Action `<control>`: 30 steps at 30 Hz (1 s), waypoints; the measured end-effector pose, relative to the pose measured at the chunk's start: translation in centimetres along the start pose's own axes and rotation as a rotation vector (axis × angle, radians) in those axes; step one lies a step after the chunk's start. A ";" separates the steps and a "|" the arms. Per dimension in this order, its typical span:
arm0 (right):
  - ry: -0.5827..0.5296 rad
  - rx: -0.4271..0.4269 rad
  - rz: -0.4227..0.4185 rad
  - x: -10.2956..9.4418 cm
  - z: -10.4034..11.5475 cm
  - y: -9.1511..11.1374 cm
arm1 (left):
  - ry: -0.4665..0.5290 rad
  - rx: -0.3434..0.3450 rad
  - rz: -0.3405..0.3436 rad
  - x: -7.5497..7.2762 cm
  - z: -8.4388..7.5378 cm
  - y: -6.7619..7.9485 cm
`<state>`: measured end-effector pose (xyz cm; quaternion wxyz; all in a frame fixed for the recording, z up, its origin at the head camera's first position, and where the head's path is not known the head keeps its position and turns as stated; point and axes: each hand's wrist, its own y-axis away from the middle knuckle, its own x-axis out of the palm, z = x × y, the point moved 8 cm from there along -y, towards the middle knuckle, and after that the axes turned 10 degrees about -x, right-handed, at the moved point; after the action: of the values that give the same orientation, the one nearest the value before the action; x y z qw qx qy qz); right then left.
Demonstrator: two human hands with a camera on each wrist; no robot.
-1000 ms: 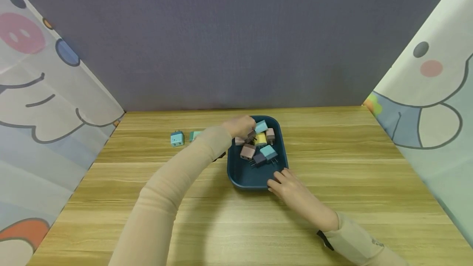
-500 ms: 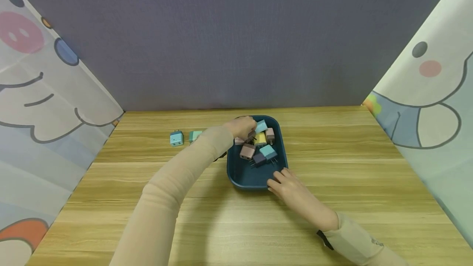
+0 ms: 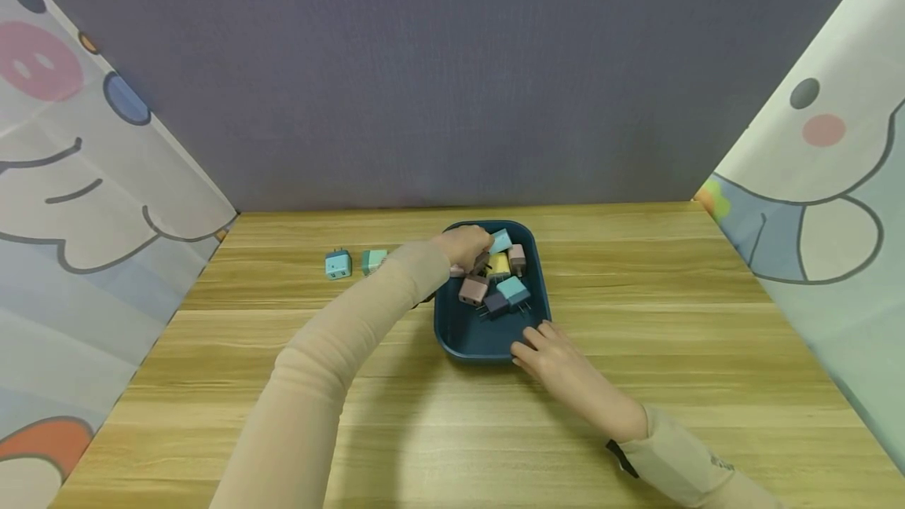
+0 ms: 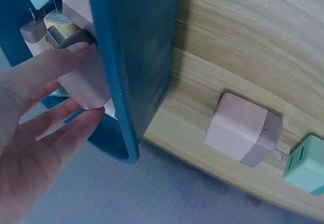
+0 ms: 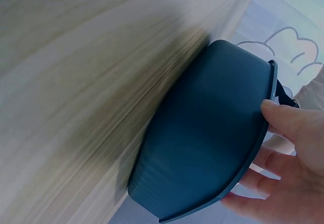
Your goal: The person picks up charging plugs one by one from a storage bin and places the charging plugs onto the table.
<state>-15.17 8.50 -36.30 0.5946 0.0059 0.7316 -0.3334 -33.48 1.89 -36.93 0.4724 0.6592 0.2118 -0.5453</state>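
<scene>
A dark blue plastic bin stands on the table with several plug-in chargers in it. At its far left corner, my left hand reaches in over the rim. In the left wrist view, its thumb and fingertips pinch a mauve charger with a darker cap. Around it lie a yellow charger, a pale blue charger, a mauve charger and a navy charger. My right hand grips the near right rim, thumb outside and fingers over the edge, as the right wrist view shows.
Left of the bin, a light blue charger and a green charger rest on the wooden table. A pink charger beside the bin is hidden by the left sleeve in the head view. A grey partition rises behind.
My left hand has shifted very slightly to the right within the bin's far left corner. The right hand and the bin stay in place.
</scene>
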 end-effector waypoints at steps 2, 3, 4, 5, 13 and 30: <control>0.003 0.000 0.002 0.0 0.0 0.0 | -0.008 -0.002 0.001 0.0 0.0 -0.1; 0.006 0.001 0.003 0.0 0.0 0.0 | -0.011 -0.002 0.001 0.0 0.0 -0.1; 0.009 0.003 0.004 0.1 0.0 0.0 | -0.014 -0.004 0.001 0.0 0.1 -0.1; 0.013 0.005 0.005 0.1 -0.1 0.0 | -0.016 -0.006 0.000 -0.1 0.1 -0.1; 0.015 0.022 0.025 0.2 -0.2 0.0 | -0.019 -0.030 -0.003 -0.2 0.5 0.0; 0.002 0.021 0.021 0.1 -0.1 -0.1 | 0.005 -0.055 0.014 -1.4 1.3 0.5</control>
<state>-15.27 8.45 -36.32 0.5972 0.0199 0.7286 -0.3348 -34.19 0.93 -35.36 0.4936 0.6490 0.2232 -0.5342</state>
